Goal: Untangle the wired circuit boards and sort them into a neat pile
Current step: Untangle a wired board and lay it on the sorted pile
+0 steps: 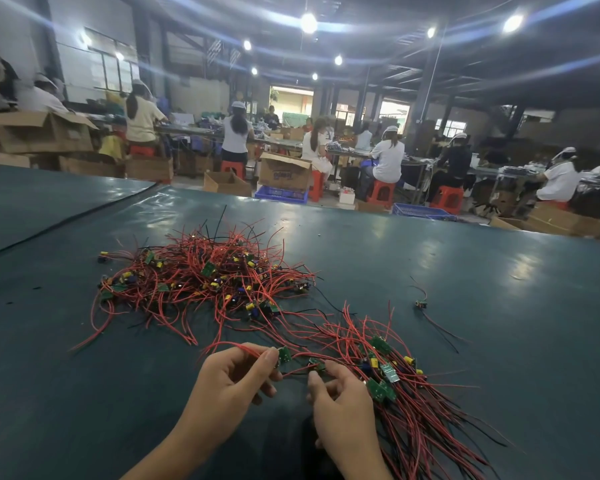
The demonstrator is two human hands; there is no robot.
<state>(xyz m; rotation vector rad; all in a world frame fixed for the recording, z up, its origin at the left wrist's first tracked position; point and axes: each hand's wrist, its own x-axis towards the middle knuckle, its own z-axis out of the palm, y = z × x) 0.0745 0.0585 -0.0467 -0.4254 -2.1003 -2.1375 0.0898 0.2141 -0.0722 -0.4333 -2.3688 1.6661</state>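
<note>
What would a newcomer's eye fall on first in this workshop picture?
A tangled heap of red-wired circuit boards sprawls across the middle of the dark green table. A straighter pile fans out at the near right. In front, the left hand and right hand each pinch a small green board.

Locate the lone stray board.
Head view, right side: the stray board lies alone on the table, right of the tangle, beyond the sorted pile.

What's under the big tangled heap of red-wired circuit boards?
The dark green table mat shows around and between the tangled red wires; anything beneath the heap's dense middle is covered.
</note>
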